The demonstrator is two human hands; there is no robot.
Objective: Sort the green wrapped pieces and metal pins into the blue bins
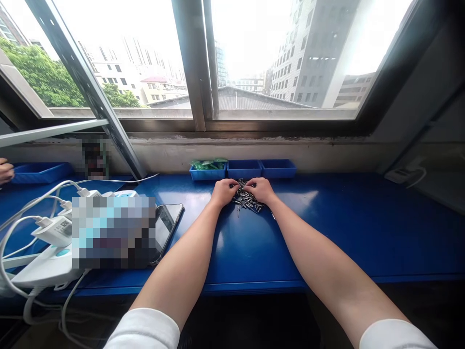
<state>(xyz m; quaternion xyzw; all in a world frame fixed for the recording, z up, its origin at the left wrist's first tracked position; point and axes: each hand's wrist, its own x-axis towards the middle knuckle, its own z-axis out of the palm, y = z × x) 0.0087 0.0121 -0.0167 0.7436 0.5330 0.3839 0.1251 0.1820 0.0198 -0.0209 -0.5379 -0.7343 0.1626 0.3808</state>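
Note:
A pile of small metal pieces, like screws or pins, [249,199] lies on the blue tabletop [247,247]. My left hand [223,192] is at the left edge of the pile, thumb and fingers pinched together over it. Opposite it, my right hand [262,190] is also closed in a pinch at the pile's upper right. What the fingertips hold is too small to make out. Just behind the hands stand three joined blue bins: the left one [208,174] has green packets in it, followed by the middle bin [244,168] and the right bin [278,168].
A phone [169,225] lies to the left, beside a blurred patch. White power strip [43,269], chargers and cables fill the far left. Another person's hand [6,171] is near a blue tray [41,172]. A metal frame post [123,140] rises behind; a white adapter [399,173] sits back right.

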